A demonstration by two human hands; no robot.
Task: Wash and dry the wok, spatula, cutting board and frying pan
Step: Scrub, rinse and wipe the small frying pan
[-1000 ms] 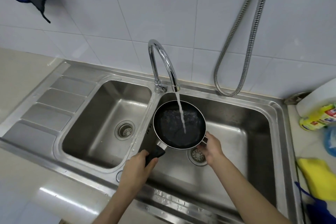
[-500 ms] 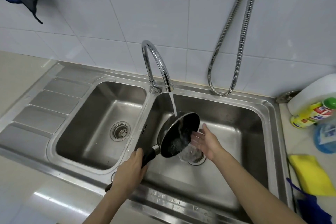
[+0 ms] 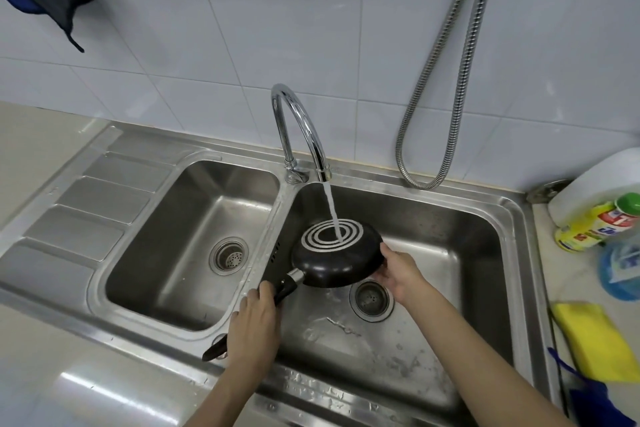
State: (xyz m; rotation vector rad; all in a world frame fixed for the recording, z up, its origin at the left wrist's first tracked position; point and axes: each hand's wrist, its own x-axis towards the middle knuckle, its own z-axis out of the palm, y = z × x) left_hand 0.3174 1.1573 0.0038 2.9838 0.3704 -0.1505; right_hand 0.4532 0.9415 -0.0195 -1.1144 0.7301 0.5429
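Water ran from the tap (image 3: 300, 128) into the right sink (image 3: 450, 253); a yellow cloth (image 3: 594, 340) and perhaps a detergent bottle (image 3: 595, 227) lay beside.

This is a home kitchen, seen at its washing-up corner. A stainless steel double-bowl sink (image 3: 512, 218) with a ribbed draining board (image 3: 86, 204) is set into a pale desk (image 3: 41, 388), and a chrome swan-neck tap (image 3: 298, 128) runs water into the right bowl. White glazed tiles (image 3: 277, 28) cover the wall behind, with a flexible metal hose (image 3: 446, 87) hanging against them. On the right stand a yellow bottle of dish soap (image 3: 595, 225) and a yellow cloth (image 3: 595, 340). A small black frying pan (image 3: 332, 263) is held bottom-up under the stream.
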